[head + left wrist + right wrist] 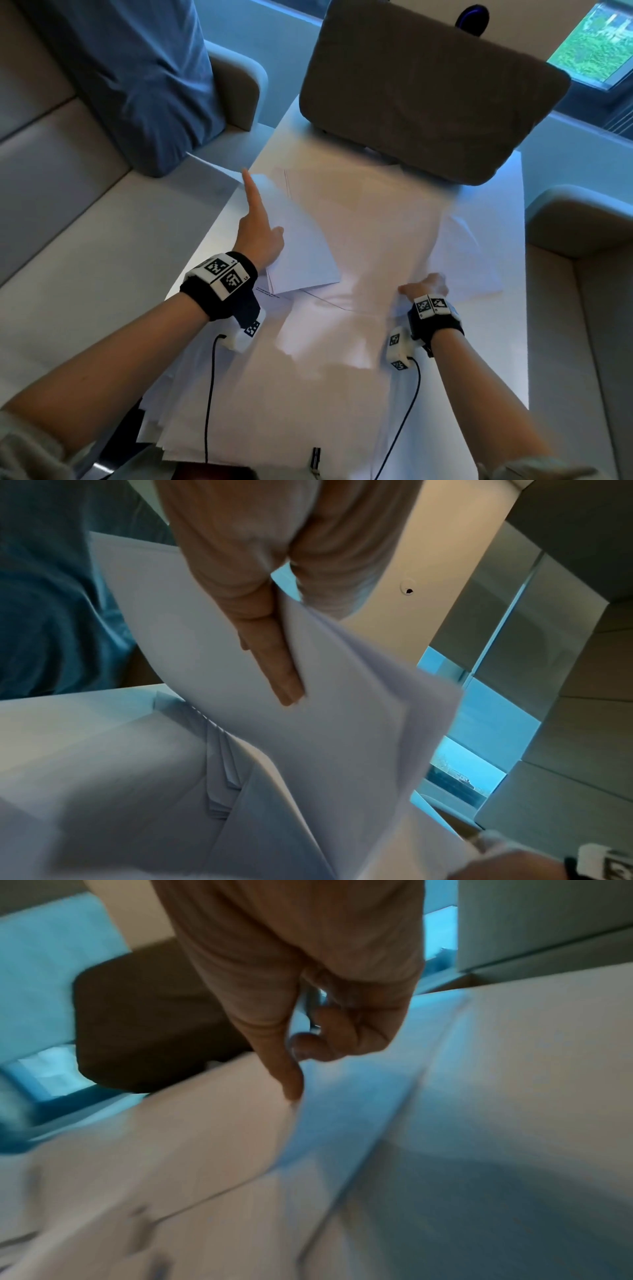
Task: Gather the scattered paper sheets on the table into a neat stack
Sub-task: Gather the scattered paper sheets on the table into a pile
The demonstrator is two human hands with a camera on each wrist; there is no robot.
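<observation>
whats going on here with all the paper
A person is gathering loose white sheets spread over a white table. Their left hand holds a small bundle of sheets lifted off the table, index finger straight along it. Their right hand pinches the edge of another sheet lying near the table's right side. Many sheets still lie overlapping and unaligned, so no neat stack yet.

From head height we looked forward and down over the white rectangular table strewn with white paper sheets. Our left wrist view sat close beneath the left hand, looking up along its fingers. Our right wrist view, blurred, looked along the right hand. All three shared the sheets; head and right wrist views shared the brown cushioned chair back.
</observation>
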